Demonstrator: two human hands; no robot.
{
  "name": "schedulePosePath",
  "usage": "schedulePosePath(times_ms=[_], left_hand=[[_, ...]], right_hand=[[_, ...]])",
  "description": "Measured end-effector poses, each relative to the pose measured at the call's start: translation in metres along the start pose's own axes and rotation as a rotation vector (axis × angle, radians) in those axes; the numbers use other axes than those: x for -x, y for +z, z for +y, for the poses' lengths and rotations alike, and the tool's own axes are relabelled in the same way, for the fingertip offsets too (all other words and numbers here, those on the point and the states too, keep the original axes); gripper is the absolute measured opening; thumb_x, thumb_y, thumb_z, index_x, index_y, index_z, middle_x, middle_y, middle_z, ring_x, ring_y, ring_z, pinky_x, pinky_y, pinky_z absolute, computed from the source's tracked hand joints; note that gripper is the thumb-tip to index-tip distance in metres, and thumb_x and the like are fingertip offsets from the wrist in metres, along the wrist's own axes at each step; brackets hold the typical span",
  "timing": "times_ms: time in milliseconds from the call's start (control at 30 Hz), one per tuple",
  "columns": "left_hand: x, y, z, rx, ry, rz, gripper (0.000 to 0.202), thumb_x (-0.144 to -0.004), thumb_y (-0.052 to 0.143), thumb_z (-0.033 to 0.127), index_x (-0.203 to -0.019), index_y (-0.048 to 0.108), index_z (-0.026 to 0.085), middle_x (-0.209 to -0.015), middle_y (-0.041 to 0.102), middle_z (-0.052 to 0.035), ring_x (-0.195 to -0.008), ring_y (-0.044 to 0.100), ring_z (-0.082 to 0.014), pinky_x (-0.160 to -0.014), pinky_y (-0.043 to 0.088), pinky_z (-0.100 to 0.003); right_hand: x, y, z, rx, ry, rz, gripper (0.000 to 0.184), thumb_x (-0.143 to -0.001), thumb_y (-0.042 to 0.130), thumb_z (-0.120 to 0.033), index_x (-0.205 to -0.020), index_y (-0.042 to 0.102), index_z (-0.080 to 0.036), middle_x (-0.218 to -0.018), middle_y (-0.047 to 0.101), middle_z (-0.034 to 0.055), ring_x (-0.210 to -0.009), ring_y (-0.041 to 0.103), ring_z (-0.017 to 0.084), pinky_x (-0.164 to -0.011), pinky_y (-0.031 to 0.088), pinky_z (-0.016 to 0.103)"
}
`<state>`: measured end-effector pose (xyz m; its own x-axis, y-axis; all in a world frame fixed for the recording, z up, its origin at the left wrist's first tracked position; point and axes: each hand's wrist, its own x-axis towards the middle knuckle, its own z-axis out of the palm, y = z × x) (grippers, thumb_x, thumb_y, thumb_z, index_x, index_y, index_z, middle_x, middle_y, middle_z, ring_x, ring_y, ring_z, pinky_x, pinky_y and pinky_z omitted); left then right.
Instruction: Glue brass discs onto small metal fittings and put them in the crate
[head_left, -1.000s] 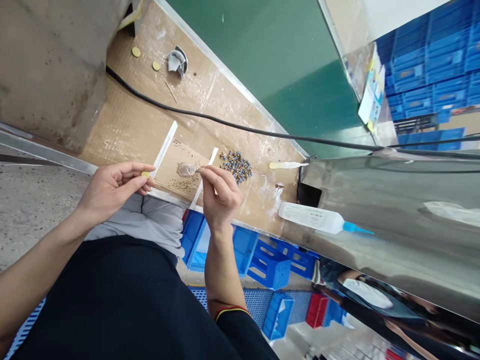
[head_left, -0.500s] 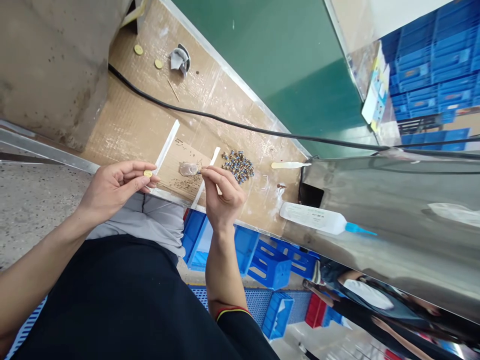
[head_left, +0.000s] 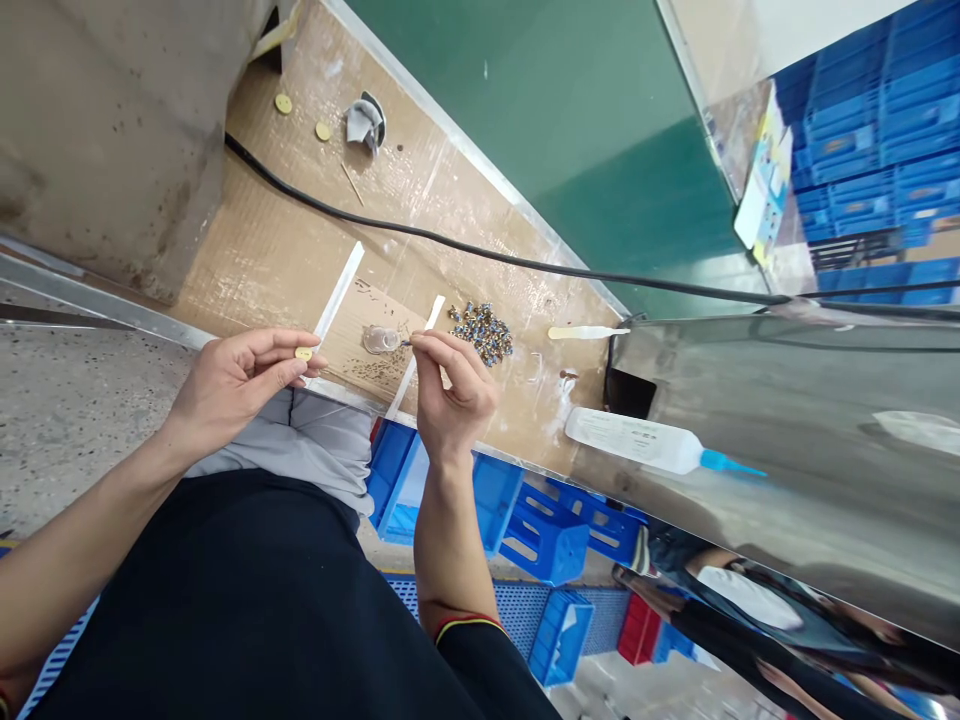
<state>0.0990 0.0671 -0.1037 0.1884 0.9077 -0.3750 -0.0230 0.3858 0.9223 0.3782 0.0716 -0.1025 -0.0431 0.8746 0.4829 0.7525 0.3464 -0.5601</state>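
My left hand (head_left: 240,385) is closed in a pinch on a small round yellow disc (head_left: 303,354) with little holes, much like a button. It is held at the bench's front edge. My right hand (head_left: 456,392) pinches a tiny dark piece (head_left: 406,343) between thumb and fingertips, too small to name. Those fingertips are just right of a small clear plastic dish (head_left: 381,340) lying on the cardboard. Beside my right knuckles is a heap of small metal parts (head_left: 484,333), blue and brass in colour. Tiny brown bits (head_left: 379,370) are scattered around the dish.
A black cable (head_left: 450,240) crosses the cardboard-covered bench (head_left: 277,250). Toward the back lie two yellow discs (head_left: 283,103) and a crumpled grey-white piece (head_left: 365,123). A white bottle with a blue nozzle (head_left: 637,440) lies on the right. Blue crates (head_left: 551,535) stand below.
The whole view has shifted slightly. Both hands keep the same pinches, and the right fingertips remain beside the clear dish.
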Motion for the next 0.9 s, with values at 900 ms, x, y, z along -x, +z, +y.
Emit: schedulePosePath(times_ms=[900], left_hand=[[0.018, 0.003, 0.017, 0.063, 0.024, -0.037, 0.010, -0.096, 0.091, 0.033, -0.095, 0.089, 0.024, -0.091, 0.088, -0.0032, -0.082, 0.083, -0.0178, -0.078, 0.070, -0.026]], right_hand=[[0.025, 0.001, -0.050, -0.607, 0.452, 0.086, 0.004, -0.107, 0.079, -0.030, -0.109, 0.082, -0.030, -0.110, 0.084, 0.0037, -0.103, 0.082, 0.021, -0.080, 0.073, 0.035]])
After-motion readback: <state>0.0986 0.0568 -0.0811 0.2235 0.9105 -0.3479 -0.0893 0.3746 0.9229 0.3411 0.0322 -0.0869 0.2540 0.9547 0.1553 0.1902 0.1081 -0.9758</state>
